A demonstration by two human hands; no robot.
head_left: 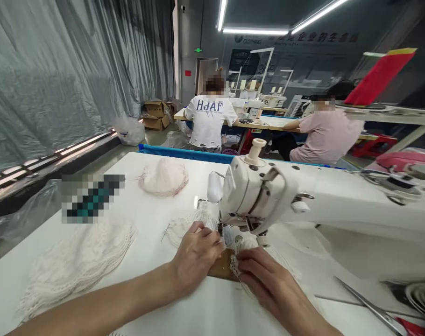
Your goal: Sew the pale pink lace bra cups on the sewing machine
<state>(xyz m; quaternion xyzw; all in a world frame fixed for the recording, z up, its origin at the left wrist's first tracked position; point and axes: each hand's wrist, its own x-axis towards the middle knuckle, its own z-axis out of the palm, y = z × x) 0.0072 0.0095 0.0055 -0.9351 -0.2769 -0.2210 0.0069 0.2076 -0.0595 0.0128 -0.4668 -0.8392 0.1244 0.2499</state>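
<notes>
My left hand (pixel 195 254) rests on the white table just left of the sewing machine's needle, fingers curled down on a white knitted mesh piece (pixel 184 227) and a brown patch (pixel 222 267). My right hand (pixel 266 279) lies opposite, fingers pressed together on the same mesh piece's edge and the brown patch. The white sewing machine head (pixel 256 193) hangs right above both hands. The needle area is partly hidden behind my fingers.
A heap of white mesh pieces (pixel 75 261) lies at the near left, a smaller pile (pixel 163 178) farther back. Scissors (pixel 371 305) lie at the right. Two people sit at tables (pixel 272 122) beyond. Plastic sheeting (pixel 58 70) lines the left wall.
</notes>
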